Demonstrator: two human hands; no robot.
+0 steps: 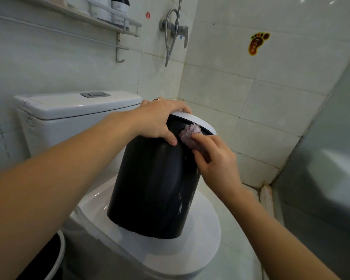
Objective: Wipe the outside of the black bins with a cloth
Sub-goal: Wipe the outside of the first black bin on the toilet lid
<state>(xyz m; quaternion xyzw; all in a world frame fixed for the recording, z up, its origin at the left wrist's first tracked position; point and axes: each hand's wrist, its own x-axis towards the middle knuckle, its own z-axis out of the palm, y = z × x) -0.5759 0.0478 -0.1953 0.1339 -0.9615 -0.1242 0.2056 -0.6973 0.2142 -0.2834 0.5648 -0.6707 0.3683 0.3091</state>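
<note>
Head view: left hand [160,120] is gripping the white rim of the black bin [156,186], fingers curled over it, thumb pressing the side. Right hand [214,156] is pinching a bunched purple cloth [188,134] against the bin's upper wall. Bin is standing tilted on the closed toilet lid [202,239].

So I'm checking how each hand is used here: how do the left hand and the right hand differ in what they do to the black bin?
The left hand grips the black bin over its white rim, thumb on the side wall; the right hand holds a purple cloth against the wall just below the rim. The left hand reaches over from the toilet tank side; the right comes from the tiled corner side. Both work at the top of the tilted bin.
</note>
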